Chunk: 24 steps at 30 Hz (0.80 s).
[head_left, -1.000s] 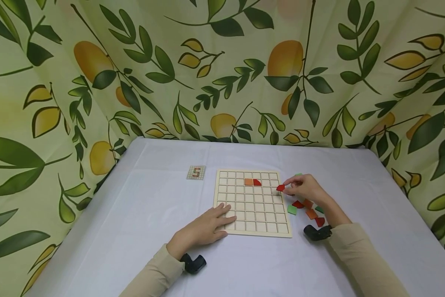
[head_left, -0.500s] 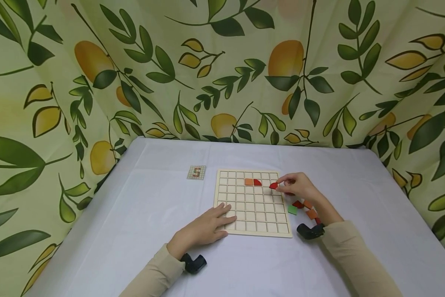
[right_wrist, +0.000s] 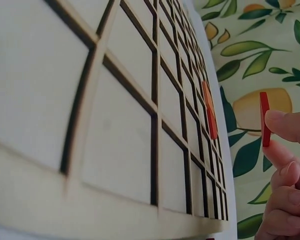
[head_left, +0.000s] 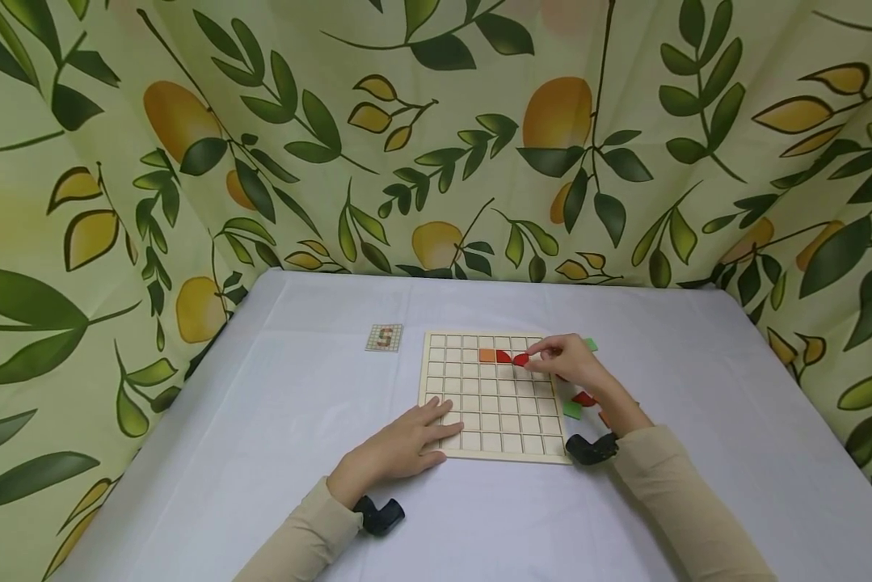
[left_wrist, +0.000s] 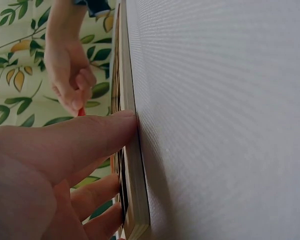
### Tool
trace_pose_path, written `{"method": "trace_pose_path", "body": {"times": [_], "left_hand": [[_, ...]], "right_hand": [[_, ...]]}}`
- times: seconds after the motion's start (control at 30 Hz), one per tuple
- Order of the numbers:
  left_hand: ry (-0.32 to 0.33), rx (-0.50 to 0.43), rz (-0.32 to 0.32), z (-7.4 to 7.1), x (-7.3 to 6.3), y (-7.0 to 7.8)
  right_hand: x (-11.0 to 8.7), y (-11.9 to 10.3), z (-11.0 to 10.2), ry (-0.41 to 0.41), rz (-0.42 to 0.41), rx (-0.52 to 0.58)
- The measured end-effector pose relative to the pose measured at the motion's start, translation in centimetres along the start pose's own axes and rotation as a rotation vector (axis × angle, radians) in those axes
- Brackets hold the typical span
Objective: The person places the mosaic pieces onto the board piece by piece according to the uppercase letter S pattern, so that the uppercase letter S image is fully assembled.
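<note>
A pale wooden grid board (head_left: 490,412) lies on the white table. In its second row from the back sit an orange square tile (head_left: 487,356) and a red quarter-round tile (head_left: 503,356). My right hand (head_left: 570,360) pinches another red tile (head_left: 520,360) between thumb and index finger, just right of the seated red one. The right wrist view shows this held tile (right_wrist: 265,119) edge-on, apart from the board. My left hand (head_left: 406,440) rests on the board's near left corner with fingers spread, its thumb (left_wrist: 100,137) along the edge.
A small pattern card (head_left: 384,338) with an S-like figure lies left of the board. Loose tiles lie to the right, among them a green one (head_left: 572,411) and a red one (head_left: 584,398), partly hidden by the right arm. A leaf-patterned curtain (head_left: 436,162) surrounds the table.
My right hand has moved left over the board, carrying the red tile from the right edge towards the seated red tile. The left hand has stayed in place.
</note>
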<state>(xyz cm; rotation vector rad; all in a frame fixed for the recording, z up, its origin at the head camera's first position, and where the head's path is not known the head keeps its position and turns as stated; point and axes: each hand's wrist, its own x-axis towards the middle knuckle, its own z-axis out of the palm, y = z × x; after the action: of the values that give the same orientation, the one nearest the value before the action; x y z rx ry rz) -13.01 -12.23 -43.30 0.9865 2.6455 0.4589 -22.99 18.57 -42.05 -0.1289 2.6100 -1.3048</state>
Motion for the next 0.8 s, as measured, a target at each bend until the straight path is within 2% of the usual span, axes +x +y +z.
{"method": "trace_pose_path", "body": {"times": [0.23,0.53,0.8], "left_hand": [[-0.004,0.001,-0.010,0.1,0.0,0.0],[-0.012,-0.002,-0.019,0.0,0.0,0.0],[-0.012,0.010,-0.017,0.0,0.1,0.0]], "right_hand": [[0.4,-0.3,0.7,0.016,-0.041,0.007],[1.5,-0.6,1.9,0.008,-0.013,0.010],[1.9,-1.0,2.6,0.007,-0.033,0.027]]}}
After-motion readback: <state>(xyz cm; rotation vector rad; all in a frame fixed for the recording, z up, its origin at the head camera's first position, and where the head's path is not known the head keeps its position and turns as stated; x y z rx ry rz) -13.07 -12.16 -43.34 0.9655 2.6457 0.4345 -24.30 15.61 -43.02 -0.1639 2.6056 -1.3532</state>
